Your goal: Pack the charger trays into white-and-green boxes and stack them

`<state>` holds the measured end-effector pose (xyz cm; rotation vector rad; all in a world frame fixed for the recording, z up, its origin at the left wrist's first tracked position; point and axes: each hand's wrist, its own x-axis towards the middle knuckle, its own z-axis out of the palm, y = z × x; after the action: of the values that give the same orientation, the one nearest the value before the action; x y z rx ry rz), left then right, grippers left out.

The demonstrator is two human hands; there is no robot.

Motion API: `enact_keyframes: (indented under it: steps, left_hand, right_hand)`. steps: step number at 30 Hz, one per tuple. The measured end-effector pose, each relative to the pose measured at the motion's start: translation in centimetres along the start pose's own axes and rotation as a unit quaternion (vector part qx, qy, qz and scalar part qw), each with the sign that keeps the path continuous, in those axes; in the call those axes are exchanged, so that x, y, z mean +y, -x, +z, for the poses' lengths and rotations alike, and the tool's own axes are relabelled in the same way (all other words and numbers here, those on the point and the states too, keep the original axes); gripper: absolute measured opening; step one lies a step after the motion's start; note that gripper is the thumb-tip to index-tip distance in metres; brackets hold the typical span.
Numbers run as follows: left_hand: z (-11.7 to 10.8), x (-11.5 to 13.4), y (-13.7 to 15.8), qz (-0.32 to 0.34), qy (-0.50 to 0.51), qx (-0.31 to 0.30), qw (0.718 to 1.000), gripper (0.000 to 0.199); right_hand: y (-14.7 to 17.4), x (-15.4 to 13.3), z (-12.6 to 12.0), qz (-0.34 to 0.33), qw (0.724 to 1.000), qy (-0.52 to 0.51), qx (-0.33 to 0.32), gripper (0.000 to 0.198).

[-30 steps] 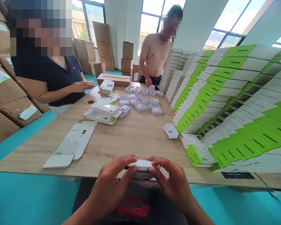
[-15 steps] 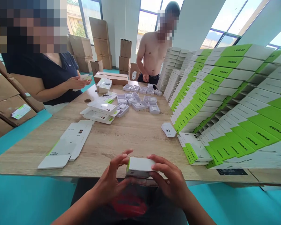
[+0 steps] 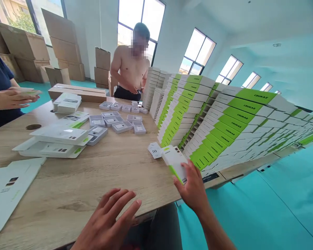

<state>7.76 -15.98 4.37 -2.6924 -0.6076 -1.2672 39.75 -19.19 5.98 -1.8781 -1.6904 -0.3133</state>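
- A white-and-green box [image 3: 173, 156] is covered at its near end by the right hand [image 3: 192, 185]; most of it is seen just beyond the fingertips, against the foot of the stacked boxes.
- The right hand's fingers are laid on the box's top and its thumb is placed by the green edge; whether the box is gripped or only touched cannot be told.
- The left hand [image 3: 108, 218] is held apart from the right, palm down near the table's close edge, with its fingers parted.
- Small white cards [image 3: 154, 150] are spread just beyond the right hand, beside the box's far end.
- White-and-green stacked boxes [image 3: 224, 130] are ranged beyond and to the right of the right hand.
- The wooden table [image 3: 125, 163] is seen under and beyond the left hand.
- A flattened carton [image 3: 9, 191] is laid well to the left of the left hand; more flat cartons [image 3: 58, 134] are piled farther beyond it.
- Clear plastic trays [image 3: 122, 126] are grouped beyond both hands.
- Beyond the trays, a standing person [image 3: 131, 69] is seen; at far left, something thin is held in a co-worker's hands [image 3: 11, 100].
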Motion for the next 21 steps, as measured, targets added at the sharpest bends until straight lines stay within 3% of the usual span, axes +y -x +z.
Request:
enact_keyframes:
  steps: [2, 4, 7, 9, 11, 12, 14, 16, 17, 21]
  left_hand:
    - [0.7, -0.1, 1.0, 0.001, 0.011, -0.022, 1.0, 0.032]
    - [0.9, -0.2, 2.1, 0.021, 0.009, -0.04, 0.999, 0.031]
    - [-0.3, -1.9, 4.4, -0.011, -0.025, -0.056, 0.998, 0.031]
    - [-2.4, -4.4, 6.4, -0.107, -0.093, -0.045, 0.989, 0.029]
    - [-5.9, -7.9, 8.6, -0.254, -0.208, -0.034, 0.944, 0.031]
    - [-8.0, -9.6, 9.7, -0.34, -0.272, -0.048, 0.899, 0.037]
    - [-12.2, -12.7, 11.6, -0.515, -0.351, -0.114, 0.774, 0.052]
    - [-15.6, -14.7, 12.8, -0.606, -0.352, -0.16, 0.695, 0.058]
    - [-16.8, -15.2, 13.1, -0.622, -0.346, -0.168, 0.682, 0.059]
    - [-17.9, -14.5, 12.2, -0.609, -0.355, -0.122, 0.699, 0.057]
  right_hand:
    - [-1.2, 3.2, 1.3, 0.007, 0.995, 0.09, 0.031, 0.046]
    - [-2.0, 4.2, 1.8, -0.011, 0.988, 0.15, 0.029, 0.041]
    - [-1.3, 1.9, 2.2, -0.062, 0.984, 0.157, 0.048, 0.043]
    - [0.3, -0.7, 2.9, -0.117, 0.987, 0.096, 0.049, 0.043]
    - [2.3, -2.6, 4.2, -0.186, 0.982, 0.008, 0.023, 0.036]
    - [3.2, -3.2, 5.2, -0.22, 0.975, -0.037, 0.007, 0.035]
    - [4.7, -4.0, 7.6, -0.283, 0.952, -0.112, -0.022, 0.035]
    - [5.7, -4.9, 9.9, -0.328, 0.929, -0.166, -0.039, 0.037]
    - [6.0, -5.5, 10.8, -0.336, 0.922, -0.187, -0.043, 0.037]
    - [5.5, -9.7, 11.7, -0.312, 0.906, -0.276, -0.077, 0.032]
